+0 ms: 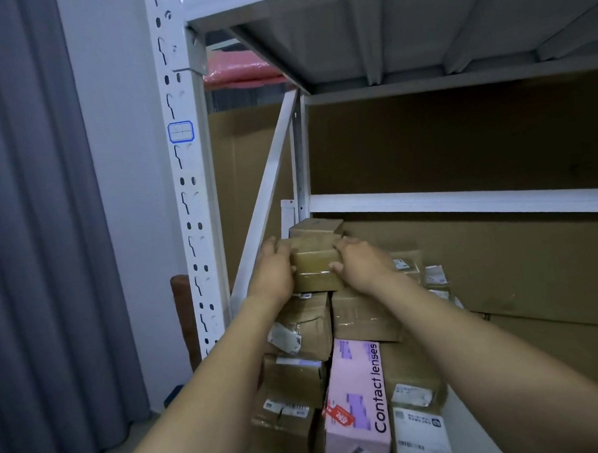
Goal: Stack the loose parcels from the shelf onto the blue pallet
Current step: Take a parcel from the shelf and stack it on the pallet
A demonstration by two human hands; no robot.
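Observation:
A small brown taped parcel sits on top of a heap of parcels on the white metal shelf. My left hand grips its left side and my right hand grips its right side, fingers curled over the top edge. Behind it stands another small brown box. Below lie several taped brown parcels and a pink "Contact lenses" box. The blue pallet is not in view.
A perforated white upright and a diagonal brace stand left of the heap. Large cardboard sheets line the shelf's back. A grey curtain hangs at left. The upper shelf deck overhangs.

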